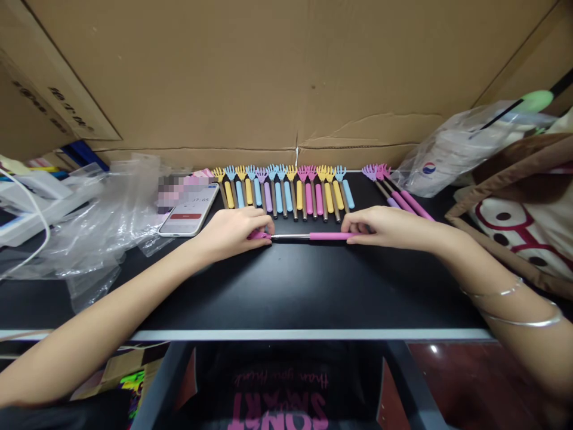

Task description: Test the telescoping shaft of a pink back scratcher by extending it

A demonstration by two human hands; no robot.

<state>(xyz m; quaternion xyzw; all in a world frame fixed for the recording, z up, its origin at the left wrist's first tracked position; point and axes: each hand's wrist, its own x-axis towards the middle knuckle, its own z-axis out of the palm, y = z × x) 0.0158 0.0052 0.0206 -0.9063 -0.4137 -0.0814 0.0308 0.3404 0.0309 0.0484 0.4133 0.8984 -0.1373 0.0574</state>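
A pink telescopic back scratcher [331, 236] lies level between my hands, low over the black tabletop, with a stretch of its silver rod showing. Its pink claw end is pinched in my left hand [237, 232], whose fingers partly hide it. My right hand [376, 228] grips the far end of the pink handle. Behind them stands a row of several back scratchers [286, 194] in yellow, blue, purple and pink, claws pointing away from me. A few more purple and pink back scratchers [398, 194] lie at a slant on the right, partly behind my right hand.
A phone [192, 209] lies left of the row, beside crumpled clear plastic bags [111, 209]. Cardboard [268, 77] walls off the back. On the right are a bagged drink cup [443, 158] and a brown-and-white bag [519, 209]. The table's pale front edge [313, 334] runs below my hands.
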